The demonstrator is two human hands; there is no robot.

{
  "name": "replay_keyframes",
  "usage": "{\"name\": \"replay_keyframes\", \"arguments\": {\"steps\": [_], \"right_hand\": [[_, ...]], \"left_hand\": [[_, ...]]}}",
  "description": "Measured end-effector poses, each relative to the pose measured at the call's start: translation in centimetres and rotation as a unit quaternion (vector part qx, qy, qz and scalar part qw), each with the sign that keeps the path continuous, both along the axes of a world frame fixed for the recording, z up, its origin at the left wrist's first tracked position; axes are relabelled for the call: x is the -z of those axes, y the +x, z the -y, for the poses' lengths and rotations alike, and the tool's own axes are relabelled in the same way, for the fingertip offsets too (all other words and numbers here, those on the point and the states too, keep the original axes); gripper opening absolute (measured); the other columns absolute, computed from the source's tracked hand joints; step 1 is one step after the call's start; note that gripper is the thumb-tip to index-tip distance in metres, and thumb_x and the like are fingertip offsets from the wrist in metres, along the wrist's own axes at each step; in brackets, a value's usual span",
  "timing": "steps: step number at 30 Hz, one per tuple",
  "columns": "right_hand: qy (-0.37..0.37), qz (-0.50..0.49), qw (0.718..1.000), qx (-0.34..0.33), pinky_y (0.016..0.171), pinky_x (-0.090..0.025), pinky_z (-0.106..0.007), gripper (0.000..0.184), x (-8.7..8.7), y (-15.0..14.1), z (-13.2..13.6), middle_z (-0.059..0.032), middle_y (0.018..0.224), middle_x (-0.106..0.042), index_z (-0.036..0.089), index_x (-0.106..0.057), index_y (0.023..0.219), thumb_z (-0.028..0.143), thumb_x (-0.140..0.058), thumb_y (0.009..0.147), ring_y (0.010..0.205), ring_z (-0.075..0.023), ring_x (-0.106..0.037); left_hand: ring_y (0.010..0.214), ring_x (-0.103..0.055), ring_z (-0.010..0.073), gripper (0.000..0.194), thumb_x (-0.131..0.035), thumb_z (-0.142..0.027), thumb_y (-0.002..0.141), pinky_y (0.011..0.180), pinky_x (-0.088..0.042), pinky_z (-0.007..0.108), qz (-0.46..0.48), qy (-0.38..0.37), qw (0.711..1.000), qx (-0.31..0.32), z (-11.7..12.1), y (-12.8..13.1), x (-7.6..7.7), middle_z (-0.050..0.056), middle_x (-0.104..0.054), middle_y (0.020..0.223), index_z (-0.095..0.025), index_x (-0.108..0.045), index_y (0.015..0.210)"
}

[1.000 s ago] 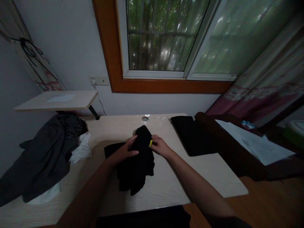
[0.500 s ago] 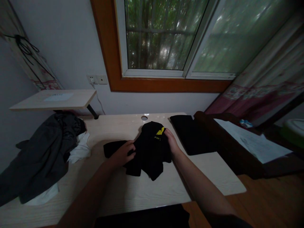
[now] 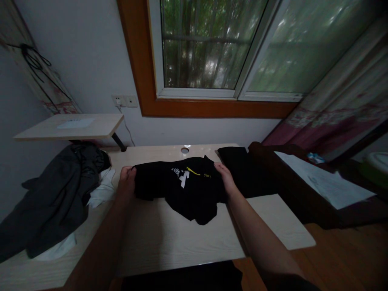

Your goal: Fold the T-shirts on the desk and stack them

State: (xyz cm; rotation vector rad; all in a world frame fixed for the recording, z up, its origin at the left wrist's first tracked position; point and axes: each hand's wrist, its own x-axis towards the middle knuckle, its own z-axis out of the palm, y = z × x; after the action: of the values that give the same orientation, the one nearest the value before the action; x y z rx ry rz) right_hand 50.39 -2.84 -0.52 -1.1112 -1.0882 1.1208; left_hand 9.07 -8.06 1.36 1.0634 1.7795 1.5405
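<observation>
I can't read a single word for certain from here, since the black garment (image 3: 194, 200) bears slanting white characters (image 3: 175, 172), a bold white mark (image 3: 184, 179) and tiny yellow lettering (image 3: 207, 176), and the writing on the shelf's paper (image 3: 75, 123) is too blurred

dim light | pale wall (image 3: 91, 52) | sliding window (image 3: 203, 48), orange-brown frame (image 3: 218, 108) | floral-banded curtain (image 3: 339, 105) right | pale desk (image 3: 197, 246) | brown floor (image 3: 348, 252)

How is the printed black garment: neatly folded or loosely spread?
Loosely spread, not neatly folded: left hand and right hand hold opposite ends of the black garment, its outline uneven.
</observation>
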Motion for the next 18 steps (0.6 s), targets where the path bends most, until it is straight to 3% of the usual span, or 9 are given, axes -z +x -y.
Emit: {"name": "replay_keyframes", "arguments": {"steps": [2, 5, 9, 15, 18], "right_hand": [[-0.013, -0.008, 1.000, 0.010, 0.088, -0.054, -0.038, 0.047, -0.1, -0.2, 0.1, -0.0007, 0.087, -0.074, 0.024, -0.071, 0.087, 0.064, -0.084, 0.066, 0.094, -0.0268, -0.070], [0.027, 0.013, 1.000, 0.000, 0.104, -0.049, -0.041, 0.044, -0.7, -1.0, 0.8, -0.0037, 0.114, -0.075, 0.026, -0.074, 0.103, 0.061, -0.078, 0.077, 0.116, -0.0279, -0.065], [0.062, 0.113, 0.991, -0.038, 0.109, -0.046, -0.044, 0.049, -1.5, -1.6, 1.8, -0.0074, 0.138, -0.065, 0.028, -0.068, 0.127, 0.059, -0.068, 0.088, 0.124, -0.0280, -0.060], [0.167, 0.282, 0.936, -0.128, 0.117, -0.039, -0.048, 0.059, -0.2, -2.0, 1.3, -0.0078, 0.144, -0.059, 0.029, -0.065, 0.132, 0.040, -0.082, 0.077, 0.133, -0.0294, -0.056], [0.142, 0.294, 0.936, -0.134, 0.112, -0.045, -0.048, 0.052, 0.8, -2.2, 0.8, -0.0075, 0.129, -0.070, 0.028, -0.067, 0.130, 0.031, -0.075, 0.079, 0.120, -0.0277, -0.065]], "left_hand": [[0.079, -0.062, 0.0171, 0.034, -0.065, -0.050, 0.083, 0.071, -0.050, 0.028, 0.093, -0.007, 0.996, -0.007, -0.3, 0.0, 0.1, -0.003, -0.064, 0.087, -0.025, -0.063, 0.106], [0.081, -0.065, 0.0163, 0.034, -0.070, -0.042, 0.080, 0.069, -0.052, 0.026, 0.204, -0.014, 0.979, -0.013, -0.4, 0.3, -0.3, -0.001, -0.069, 0.093, -0.024, -0.065, 0.109], [0.096, -0.069, 0.0168, 0.030, -0.071, -0.028, 0.082, 0.084, -0.056, 0.027, 0.281, 0.038, 0.959, -0.006, 0.1, 0.3, -1.3, 0.003, -0.074, 0.108, -0.021, -0.068, 0.111], [0.121, -0.066, 0.0210, 0.048, -0.068, -0.010, 0.076, 0.103, -0.055, 0.037, 0.364, 0.139, 0.921, 0.007, 0.1, -1.6, -1.3, 0.004, -0.064, 0.142, -0.026, -0.062, 0.120], [0.128, -0.062, 0.0224, 0.053, -0.064, -0.013, 0.075, 0.099, -0.057, 0.038, 0.298, 0.175, 0.938, 0.001, -0.2, -3.1, -0.5, 0.002, -0.059, 0.147, -0.030, -0.060, 0.125]]}}
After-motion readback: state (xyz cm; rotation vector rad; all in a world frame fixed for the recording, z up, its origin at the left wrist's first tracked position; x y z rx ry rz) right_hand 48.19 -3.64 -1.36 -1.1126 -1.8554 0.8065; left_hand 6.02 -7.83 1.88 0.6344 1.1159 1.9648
